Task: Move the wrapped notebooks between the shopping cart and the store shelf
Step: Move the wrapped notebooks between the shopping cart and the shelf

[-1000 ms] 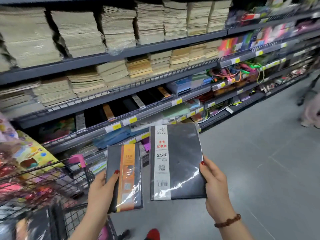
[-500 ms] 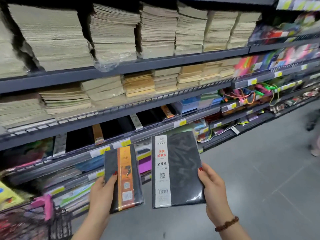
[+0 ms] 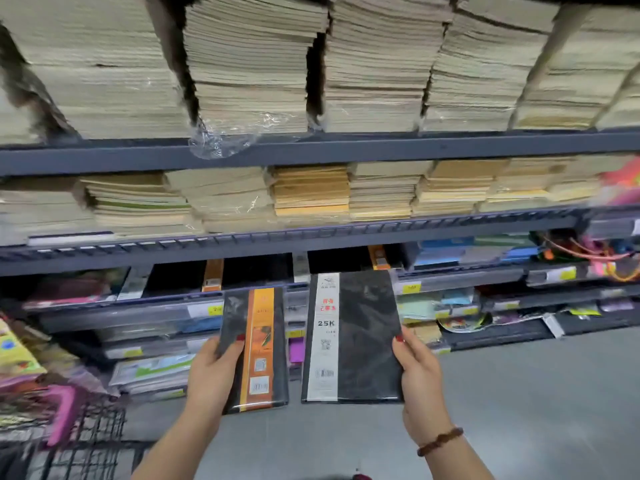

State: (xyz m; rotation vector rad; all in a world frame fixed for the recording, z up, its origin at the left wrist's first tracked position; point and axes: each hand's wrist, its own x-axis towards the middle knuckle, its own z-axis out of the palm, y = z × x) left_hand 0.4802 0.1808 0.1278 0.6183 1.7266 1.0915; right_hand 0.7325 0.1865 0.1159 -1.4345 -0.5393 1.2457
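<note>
My left hand (image 3: pixel 211 375) grips a small wrapped black notebook with an orange band (image 3: pixel 258 348) by its left edge, thumb on the cover. My right hand (image 3: pixel 417 379) grips a larger wrapped black notebook with a white band marked 25K (image 3: pixel 356 337) by its right edge. Both notebooks are held upright, side by side, in front of the store shelf (image 3: pixel 311 242). Just behind them, a shelf row holds more black notebooks (image 3: pixel 256 270) with orange and white bands. The wire shopping cart (image 3: pixel 86 441) shows at the lower left.
Tall stacks of tan paper notebooks (image 3: pixel 249 71) fill the upper shelves. Colourful stationery (image 3: pixel 588 254) sits at the right. Lower shelves carry yellow price tags (image 3: pixel 411 288). Grey floor (image 3: pixel 536 393) lies at the right. Bright packages (image 3: pixel 20 358) sit in the cart.
The view has moved closer to the shelf and turned left. Both hands have carried the notebooks up and toward the black notebook row. The cart has slid to the lower left corner.
</note>
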